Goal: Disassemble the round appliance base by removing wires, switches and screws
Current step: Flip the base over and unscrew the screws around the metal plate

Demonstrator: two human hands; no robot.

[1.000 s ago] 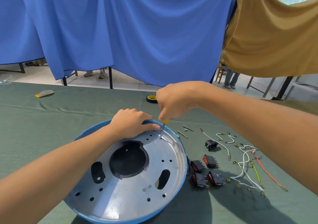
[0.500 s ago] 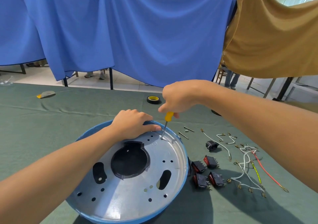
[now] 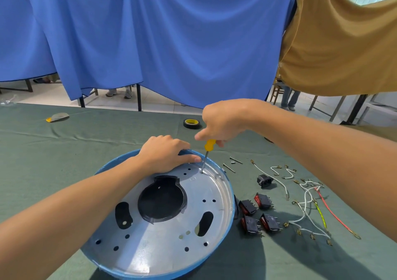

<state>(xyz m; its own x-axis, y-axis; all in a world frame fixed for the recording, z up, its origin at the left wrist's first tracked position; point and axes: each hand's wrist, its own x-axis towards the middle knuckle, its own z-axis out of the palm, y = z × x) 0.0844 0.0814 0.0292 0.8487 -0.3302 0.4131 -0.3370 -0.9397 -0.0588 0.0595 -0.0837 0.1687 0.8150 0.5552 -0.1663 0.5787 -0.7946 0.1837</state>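
Round base (image 3: 163, 243) sits on the green-clothed table (image 3: 53, 161), nr the front edge. It's a shallow dish: blue outer rim, silver metal floor w/ small round holes & two bean-shaped slots. Inside, at ctr, a black round insert (image 3: 162, 201); nothing else loose in the dish that can be made out.

Left hand (image 3: 165, 153) lies palm-down over the far rim of the base, fingers lightly curled over the edge, thumb stretched flat along the metal & pointing at the tool shaft. It presses the base; whether the fingers hook under the rim can't be told.

Right hand (image 3: 223, 122) is closed round the yellow-handled screwdriver (image 3: 209, 144) from above, w/ only the lower end of the handle showing below the fist. The shaft runs down, slightly tilted, w/ its tip on the dish floor just inside the far rim, close to the left thumb. The screw head itself is too small to see.

On the cloth right of the base, all outside it: four black-&-red switches (image 3: 247, 207) in a cluster just beside the rim, a black socket (image 3: 265, 181) beyond them, loose screws (image 3: 235, 160) nr the far right of the rim, and white, yellow & red wires (image 3: 306, 202) w/ metal terminals spread further right. A tape roll (image 3: 191, 123) lies behind the hands.
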